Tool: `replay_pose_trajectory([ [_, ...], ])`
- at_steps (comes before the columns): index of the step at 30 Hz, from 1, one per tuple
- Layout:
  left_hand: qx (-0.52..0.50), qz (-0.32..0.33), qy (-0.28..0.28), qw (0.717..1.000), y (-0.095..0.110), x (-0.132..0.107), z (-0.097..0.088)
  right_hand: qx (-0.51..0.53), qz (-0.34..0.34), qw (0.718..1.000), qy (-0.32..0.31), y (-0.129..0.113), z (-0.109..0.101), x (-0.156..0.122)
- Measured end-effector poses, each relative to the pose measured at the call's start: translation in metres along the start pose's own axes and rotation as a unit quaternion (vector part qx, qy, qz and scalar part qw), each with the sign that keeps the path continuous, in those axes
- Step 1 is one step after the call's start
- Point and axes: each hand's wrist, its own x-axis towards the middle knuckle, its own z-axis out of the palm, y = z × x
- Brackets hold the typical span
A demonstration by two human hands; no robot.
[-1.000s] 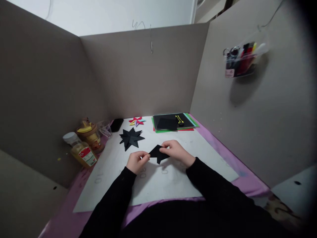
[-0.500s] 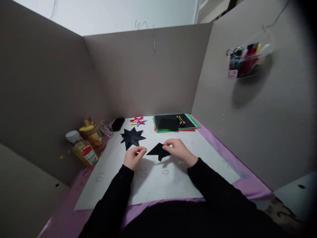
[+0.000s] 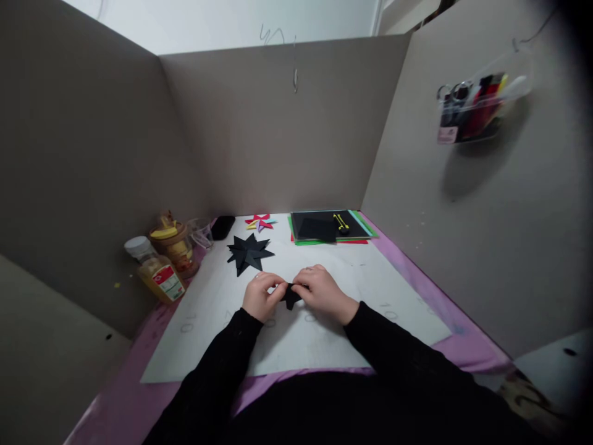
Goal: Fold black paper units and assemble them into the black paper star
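**Head view: two hands pinch one black paper piece**

Head view: the left hand (image 3: pixel 260 298) and right hand (image 3: pixel 325 294) meet fingertip to fingertip. Each pinches one side of a small folded black paper piece (image 3: pixel 291 297), mostly hidden between them, over the middle of the white paper mat (image 3: pixel 324 346). Just beyond lies a black folded paper star (image 3: pixel 249 252). Farther back sits a stack of coloured paper sheets (image 3: pixel 331 227).

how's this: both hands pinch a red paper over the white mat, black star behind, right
No: the head view shows the paper is black, not red. Left hand and right hand do pinch it over the mat, star behind.
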Motion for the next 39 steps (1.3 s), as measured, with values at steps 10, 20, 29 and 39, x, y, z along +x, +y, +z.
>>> replay_pose_trajectory([
  [10,-0.072,-0.119,-0.020,0.990,-0.007,0.002,-0.001,0.083,0.041,0.996,-0.014,0.009,0.004,0.001],
  [20,-0.006,-0.101,-0.117,0.988,-0.009,-0.001,0.006,0.153,0.077,0.985,0.005,0.013,0.008,0.005],
  [29,0.040,-0.118,-0.102,0.987,-0.016,0.002,0.001,0.096,0.101,0.990,0.015,0.017,0.001,0.009],
  [39,-0.098,-0.226,-0.028,0.969,-0.008,0.006,0.006,0.220,0.161,0.957,0.098,0.019,-0.005,0.008],
])
